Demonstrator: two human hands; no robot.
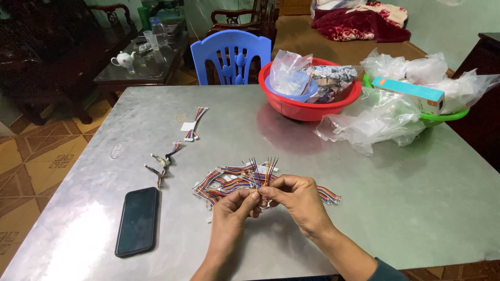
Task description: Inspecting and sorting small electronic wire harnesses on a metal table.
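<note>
While both hands meet over the middle of the metal table, the head camera shows them pinching small bunches of coloured wires. The left hand is closed, thumb and fingertips nipping one wire bundle whose bare ends stick upward and away from the person. The right hand is closed too, fingertips clamped on a second wire bundle just beside the first, its ends likewise pointing up. The two bundles stand nearly parallel, long axis running away from the person, with the fingertips of both hands touching or almost touching at their lower ends. Neither hand is clearly nearer; they share the grip point.

Just behind and under the hands lies a heap of ribbon cables, spread left to right on the table. Further left lie a few loose cable pieces and a connector lead, well apart from the hands. A dark phone lies flat near the left forearm.

At the far edge a red basket holds a blue bowl and crumpled plastic bags. Beside it, a green basket carries clear bags and a teal box.
</note>
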